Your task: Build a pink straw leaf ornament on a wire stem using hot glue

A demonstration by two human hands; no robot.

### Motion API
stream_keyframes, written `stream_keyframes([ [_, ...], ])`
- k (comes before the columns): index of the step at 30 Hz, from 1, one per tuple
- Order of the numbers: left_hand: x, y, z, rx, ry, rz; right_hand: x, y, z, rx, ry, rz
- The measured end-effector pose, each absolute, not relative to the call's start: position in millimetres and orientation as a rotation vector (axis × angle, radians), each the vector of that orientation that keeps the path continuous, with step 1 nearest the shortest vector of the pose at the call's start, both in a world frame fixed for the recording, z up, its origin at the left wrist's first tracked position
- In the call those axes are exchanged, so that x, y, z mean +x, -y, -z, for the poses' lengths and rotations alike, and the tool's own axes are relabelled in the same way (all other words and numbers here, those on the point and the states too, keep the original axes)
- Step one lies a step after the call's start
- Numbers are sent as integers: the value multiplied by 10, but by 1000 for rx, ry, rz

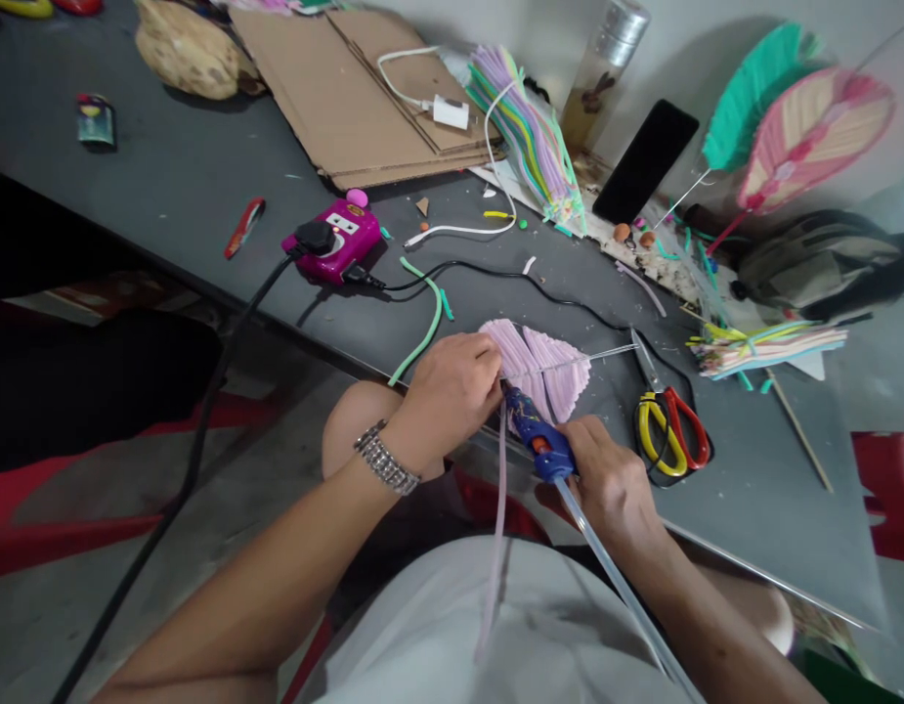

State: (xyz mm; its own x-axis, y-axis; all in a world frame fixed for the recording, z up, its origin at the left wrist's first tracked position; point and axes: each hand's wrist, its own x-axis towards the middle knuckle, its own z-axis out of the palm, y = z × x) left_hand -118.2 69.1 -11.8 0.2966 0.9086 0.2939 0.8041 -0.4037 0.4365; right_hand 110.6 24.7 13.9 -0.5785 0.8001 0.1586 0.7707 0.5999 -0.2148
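Note:
My right hand is wrapped around a blue hot glue gun, with a long clear glue stick running out of its back. The gun's nozzle meets the near left edge of a lilac leaf-shaped piece made of fuzzy pipe-cleaner strips around a thin stem. My left hand, with a metal watch on the wrist, is closed on the left end of this piece; its fingertips are partly hidden. A loose lilac pipe cleaner hangs down from beside the nozzle over my lap.
Scissors with yellow and red handles lie right of the leaf. A purple power adapter and black cord lie beyond my left hand. Cardboard, pipe-cleaner bundles, a phone, a bottle and finished leaves stand farther back.

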Motion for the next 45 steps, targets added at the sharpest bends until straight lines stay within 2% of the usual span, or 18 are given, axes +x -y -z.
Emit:
stream_keyframes([
  [28, -1190, -683, 137, 2427, -1559, -777, 978, -69, -83, -1448, 2577, 30],
  [45, -1196, -691, 160, 2360, -1544, -829, 960, -20, -45, -1561, 2442, -137],
])
